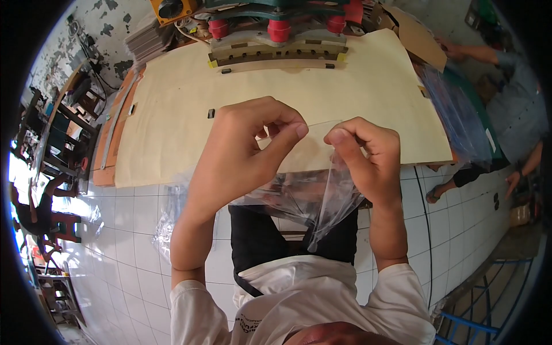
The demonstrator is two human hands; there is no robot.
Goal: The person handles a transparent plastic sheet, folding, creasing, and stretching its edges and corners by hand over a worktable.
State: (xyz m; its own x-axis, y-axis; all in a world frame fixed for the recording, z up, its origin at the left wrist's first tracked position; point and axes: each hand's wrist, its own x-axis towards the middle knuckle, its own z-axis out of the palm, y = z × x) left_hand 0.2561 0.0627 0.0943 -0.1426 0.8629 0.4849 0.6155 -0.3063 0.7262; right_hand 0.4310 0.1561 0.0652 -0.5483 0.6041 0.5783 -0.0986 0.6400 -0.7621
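Observation:
A clear plastic sheet (299, 198) hangs between my hands, over my lap and the near edge of the table. My left hand (247, 146) is closed, thumb against the fingers in a pinch on the sheet's upper left edge. On the other side, my right hand (371, 158) pinches the upper right edge between thumb and bent fingers. The sheet's top edge runs taut from one hand to the other, while its lower part falls in folds. Its transparency makes its exact outline hard to follow.
Beyond my hands lies a cream-covered table (172, 115) with small dark blocks on it. A green machine with red cylinders (278, 30) stands at the back. More plastic sheets (460, 115) lie at right, near another person (517, 109). Crumpled plastic (169, 221) hangs at left.

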